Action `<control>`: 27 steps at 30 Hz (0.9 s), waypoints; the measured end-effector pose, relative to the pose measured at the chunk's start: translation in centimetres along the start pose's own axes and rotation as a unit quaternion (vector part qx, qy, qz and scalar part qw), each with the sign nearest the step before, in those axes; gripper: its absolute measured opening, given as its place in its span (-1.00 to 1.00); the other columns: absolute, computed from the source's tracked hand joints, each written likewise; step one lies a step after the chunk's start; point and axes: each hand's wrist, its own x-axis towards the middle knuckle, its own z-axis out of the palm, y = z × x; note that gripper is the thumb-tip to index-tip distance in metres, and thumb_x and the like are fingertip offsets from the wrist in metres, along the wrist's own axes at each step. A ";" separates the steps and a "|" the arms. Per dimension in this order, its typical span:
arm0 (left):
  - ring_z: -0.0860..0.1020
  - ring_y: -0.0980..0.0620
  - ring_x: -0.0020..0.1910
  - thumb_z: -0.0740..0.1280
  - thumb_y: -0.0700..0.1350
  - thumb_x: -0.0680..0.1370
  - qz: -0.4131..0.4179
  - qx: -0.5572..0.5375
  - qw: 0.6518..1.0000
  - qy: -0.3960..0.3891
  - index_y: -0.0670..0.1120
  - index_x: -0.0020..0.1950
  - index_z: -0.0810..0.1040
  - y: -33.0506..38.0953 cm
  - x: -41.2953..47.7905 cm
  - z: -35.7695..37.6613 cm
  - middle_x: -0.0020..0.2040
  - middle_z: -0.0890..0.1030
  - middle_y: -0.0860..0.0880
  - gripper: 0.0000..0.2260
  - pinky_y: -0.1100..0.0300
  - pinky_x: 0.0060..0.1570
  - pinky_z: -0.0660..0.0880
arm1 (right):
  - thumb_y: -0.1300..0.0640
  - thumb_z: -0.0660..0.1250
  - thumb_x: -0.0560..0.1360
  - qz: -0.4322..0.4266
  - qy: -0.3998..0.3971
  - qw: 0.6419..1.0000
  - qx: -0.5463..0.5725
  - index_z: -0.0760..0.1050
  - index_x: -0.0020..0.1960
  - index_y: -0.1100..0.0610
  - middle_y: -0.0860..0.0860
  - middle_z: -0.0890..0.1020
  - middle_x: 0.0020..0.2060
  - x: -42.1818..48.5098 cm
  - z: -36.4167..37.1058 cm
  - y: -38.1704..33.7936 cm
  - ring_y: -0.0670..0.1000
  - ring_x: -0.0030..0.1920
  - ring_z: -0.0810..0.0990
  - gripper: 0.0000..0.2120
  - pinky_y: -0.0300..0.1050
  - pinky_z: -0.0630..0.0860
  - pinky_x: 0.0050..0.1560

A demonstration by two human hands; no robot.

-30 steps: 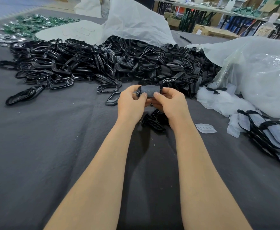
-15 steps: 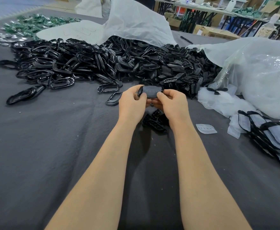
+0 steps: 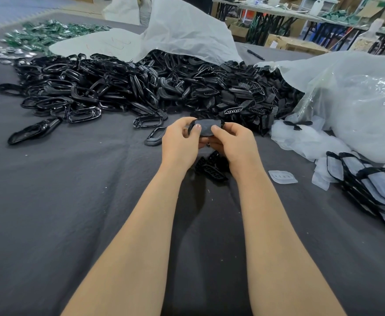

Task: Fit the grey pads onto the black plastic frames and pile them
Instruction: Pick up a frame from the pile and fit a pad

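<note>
Both hands met at the centre of the view, above the grey cloth [image 3: 50, 201] of the table. I noted that the left hand [image 3: 180, 142] gripped the left end of one black frame [image 3: 221, 124], with its thumb [image 3: 197, 127] curled onto the top face. The right hand [image 3: 234, 142] gripped the right end in the same manner, thumb on top and fingers curled beneath. A grey pad [image 3: 206, 128] lay across the face of the frame, between the two thumbs; I could not tell whether it was fully seated. The part was held clear of the cloth. At 12 o'clock from the hands lay the heap of black frames [image 3: 141, 87], spread from 10 o'clock to 2 o'clock and partly covered at the far side by a white sack [image 3: 182, 30]. One loose frame [image 3: 155, 136] lay at 9 o'clock, just beside the left hand. At 6 o'clock, between the wrists, a small cluster of black parts [image 3: 212, 167] rested on the cloth. At 4 o'clock lay a single translucent pad [image 3: 282, 177], apart from the cluster. Further out at 4 o'clock, near the right edge, I recorded the pile of fitted pieces [image 3: 369, 185], overlapping one another in a leaning row. A clear plastic bag [image 3: 358, 99] occupied 2 o'clock. Green parts [image 3: 50, 33] lay far off at 10 o'clock, and a pen [image 3: 255, 54] at 1 o'clock.
</note>
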 end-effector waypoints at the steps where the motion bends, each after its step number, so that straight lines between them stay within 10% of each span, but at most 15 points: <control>1: 0.67 0.03 -0.13 0.25 -0.19 0.62 0.002 0.004 1.000 -0.002 0.03 0.03 0.45 0.0 0.0 0.0 -0.06 0.64 -0.07 -0.88 0.15 -0.04 0.61 | 0.26 0.30 0.55 0.002 0.001 1.000 0.000 0.57 0.05 0.27 0.18 0.69 -0.08 0.1 0.0 0.0 0.12 -0.09 0.68 -0.87 -0.06 0.61 -0.03; 11: 0.55 0.33 -0.40 0.22 -0.18 0.63 0.029 0.064 0.998 -0.003 0.08 -0.13 0.41 0.0 -0.1 0.1 -0.19 0.59 0.05 -0.80 0.20 -0.12 0.60 | 0.21 0.28 0.57 0.024 0.001 0.999 0.030 0.59 0.01 0.24 0.15 0.69 -0.13 0.0 0.0 0.1 0.04 -0.15 0.67 -0.87 -0.09 0.61 -0.03; 17: 0.64 -0.04 -0.03 0.31 -0.10 0.59 0.008 0.060 0.998 -0.022 -0.02 0.13 0.48 0.4 -0.4 0.1 -0.06 0.64 -0.08 -0.88 -0.07 0.10 0.57 | 0.21 0.28 0.57 -0.011 0.037 0.999 -0.001 0.57 -0.11 0.17 0.03 0.65 -0.27 0.0 -0.1 -0.1 -0.13 -0.34 0.63 -0.87 -0.29 0.54 -0.27; 27: 0.64 -0.09 -0.02 0.35 -0.22 0.55 -0.007 0.072 0.997 -0.016 -0.01 0.00 0.49 0.2 -0.2 -0.2 -0.05 0.66 -0.11 -0.88 -0.07 0.11 0.55 | 0.28 0.31 0.54 -0.029 -0.017 0.995 -0.092 0.58 0.06 0.18 0.10 0.69 -0.15 -0.3 -0.4 -0.4 0.02 -0.13 0.68 -0.86 -0.14 0.62 -0.06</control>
